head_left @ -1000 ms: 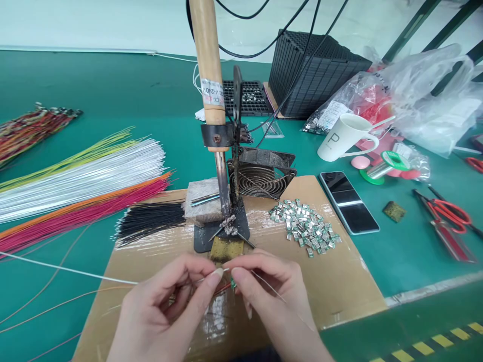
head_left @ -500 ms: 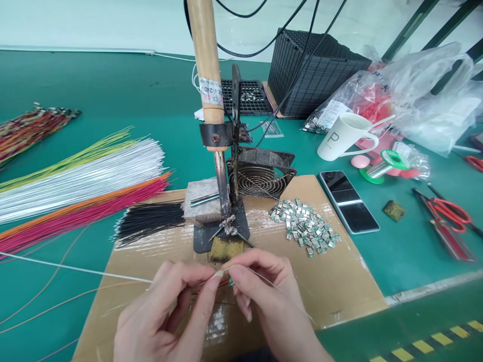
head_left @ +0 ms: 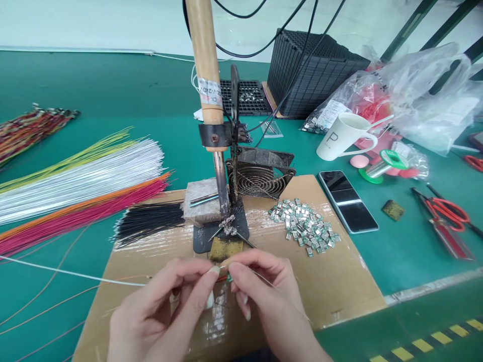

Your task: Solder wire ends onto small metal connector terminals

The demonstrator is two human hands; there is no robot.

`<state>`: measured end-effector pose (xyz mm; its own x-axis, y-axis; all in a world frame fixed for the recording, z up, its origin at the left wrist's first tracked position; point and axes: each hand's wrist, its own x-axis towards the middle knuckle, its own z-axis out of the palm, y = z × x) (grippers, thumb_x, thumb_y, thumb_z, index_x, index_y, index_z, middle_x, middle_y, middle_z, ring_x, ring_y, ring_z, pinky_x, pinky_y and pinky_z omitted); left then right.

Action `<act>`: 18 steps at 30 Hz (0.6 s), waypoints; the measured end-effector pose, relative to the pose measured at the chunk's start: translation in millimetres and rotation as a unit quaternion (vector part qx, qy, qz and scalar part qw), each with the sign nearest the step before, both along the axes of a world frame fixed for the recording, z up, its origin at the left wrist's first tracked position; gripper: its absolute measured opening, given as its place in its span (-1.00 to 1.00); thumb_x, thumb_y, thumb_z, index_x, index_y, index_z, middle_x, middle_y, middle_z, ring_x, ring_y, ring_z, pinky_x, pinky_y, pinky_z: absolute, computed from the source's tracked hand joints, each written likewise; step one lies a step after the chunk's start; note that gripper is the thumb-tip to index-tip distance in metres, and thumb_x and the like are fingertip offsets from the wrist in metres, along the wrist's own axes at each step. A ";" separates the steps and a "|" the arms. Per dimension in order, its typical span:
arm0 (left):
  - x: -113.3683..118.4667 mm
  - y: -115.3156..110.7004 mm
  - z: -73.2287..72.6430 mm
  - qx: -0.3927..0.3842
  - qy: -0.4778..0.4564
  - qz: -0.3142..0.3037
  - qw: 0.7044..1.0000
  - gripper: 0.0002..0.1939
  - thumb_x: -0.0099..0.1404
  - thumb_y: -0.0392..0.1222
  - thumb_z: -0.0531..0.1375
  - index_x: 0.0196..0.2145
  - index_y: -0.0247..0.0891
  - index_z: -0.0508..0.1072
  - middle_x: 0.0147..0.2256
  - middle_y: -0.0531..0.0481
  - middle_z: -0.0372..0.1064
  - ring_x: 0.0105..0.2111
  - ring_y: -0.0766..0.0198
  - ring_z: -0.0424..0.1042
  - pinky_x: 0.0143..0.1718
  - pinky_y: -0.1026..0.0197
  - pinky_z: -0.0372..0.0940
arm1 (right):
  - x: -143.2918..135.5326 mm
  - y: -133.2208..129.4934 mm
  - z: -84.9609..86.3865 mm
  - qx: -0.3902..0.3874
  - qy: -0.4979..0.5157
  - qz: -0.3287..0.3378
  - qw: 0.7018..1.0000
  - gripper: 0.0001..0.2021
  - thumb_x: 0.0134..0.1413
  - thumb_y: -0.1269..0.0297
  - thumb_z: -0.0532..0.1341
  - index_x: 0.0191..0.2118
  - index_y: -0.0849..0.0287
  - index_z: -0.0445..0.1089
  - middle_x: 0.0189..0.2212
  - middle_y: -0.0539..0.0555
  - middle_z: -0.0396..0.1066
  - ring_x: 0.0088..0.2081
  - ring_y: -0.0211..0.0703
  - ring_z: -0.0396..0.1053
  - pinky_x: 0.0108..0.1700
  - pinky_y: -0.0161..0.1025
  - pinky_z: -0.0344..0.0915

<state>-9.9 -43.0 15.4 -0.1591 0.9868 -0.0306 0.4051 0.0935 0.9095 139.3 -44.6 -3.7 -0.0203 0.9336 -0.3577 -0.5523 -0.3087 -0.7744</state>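
My left hand (head_left: 169, 306) pinches a white wire (head_left: 94, 277) that trails off to the left edge. Beside it, my right hand (head_left: 264, 291) pinches a thin strand of solder wire (head_left: 264, 279), its fingertips nearly meeting those of my left hand. A small green board (head_left: 229, 277) with reddish wire shows between the hands, partly hidden by the fingers. Just beyond my fingertips lies a yellow sponge (head_left: 226, 249), in front of a wooden-handled soldering iron (head_left: 221, 176) fixed tip-down on a stand. Small metal-and-green boards (head_left: 305, 226) are piled on the cardboard (head_left: 339, 291) to the right.
Bundles of white (head_left: 90, 173), pink (head_left: 86, 211) and black wires (head_left: 151, 221) lie left. A fan (head_left: 260, 176) stands behind the iron. On the right are a phone (head_left: 349, 201), a mug (head_left: 341, 136), a solder spool (head_left: 383, 166) and red-handled cutters (head_left: 449, 213).
My left hand has shifted slightly left and down, with its fingertips a little farther from my right hand's. The white wire's trailing part has dipped slightly.
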 end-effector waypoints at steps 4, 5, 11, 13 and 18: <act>-33.7 15.2 -0.8 0.002 0.016 -0.142 0.990 -0.84 0.30 0.06 0.37 -0.38 0.02 0.62 -0.11 0.14 0.58 -0.13 0.31 0.59 -0.03 0.45 0.46 | 10.5 1.1 4.9 0.001 -0.064 -0.011 0.998 -0.84 0.06 0.13 0.49 -0.34 0.11 0.66 -0.56 -0.04 0.48 -0.64 -0.36 0.24 -0.59 -0.39 0.21; -40.9 16.7 -1.7 0.008 0.039 -0.186 0.982 -0.83 0.31 0.06 0.36 -0.39 0.02 0.62 0.07 0.15 0.53 0.01 0.25 0.58 0.10 0.38 0.43 | 13.0 1.1 6.2 0.003 -0.078 -0.011 0.997 -0.85 0.08 0.14 0.48 -0.34 0.10 0.65 -0.56 -0.04 0.48 -0.63 -0.36 0.25 -0.59 -0.39 0.22; -49.8 10.2 -5.5 0.022 0.142 -0.375 0.916 -0.83 0.41 -0.07 0.25 -0.31 0.03 0.65 0.37 0.14 0.23 0.26 0.06 0.42 0.16 0.16 0.45 | 23.6 3.6 11.0 0.044 -0.168 0.007 0.985 -0.91 0.16 0.20 0.43 -0.31 0.07 0.66 -0.57 -0.08 0.45 -0.57 -0.34 0.28 -0.53 -0.42 0.25; -45.9 10.4 -3.4 0.018 0.126 -0.385 0.914 -0.85 0.40 -0.09 0.26 -0.30 0.02 0.65 0.28 0.06 0.36 0.17 0.07 0.51 0.06 0.19 0.51 | 25.6 5.2 10.8 0.060 -0.204 0.009 0.977 -0.93 0.21 0.23 0.39 -0.27 0.03 0.66 -0.56 -0.10 0.43 -0.54 -0.35 0.28 -0.49 -0.43 0.25; -37.3 19.1 2.1 -0.012 0.097 -0.336 0.937 -0.86 0.34 -0.06 0.32 -0.39 -0.03 0.63 -0.10 -0.03 0.58 0.07 0.07 0.54 -0.31 0.41 0.50 | 27.6 7.8 10.3 0.109 -0.272 0.018 0.956 -0.87 0.28 0.35 0.33 -0.25 0.01 0.64 -0.39 -0.08 0.54 -0.37 -0.31 0.39 -0.28 -0.40 0.33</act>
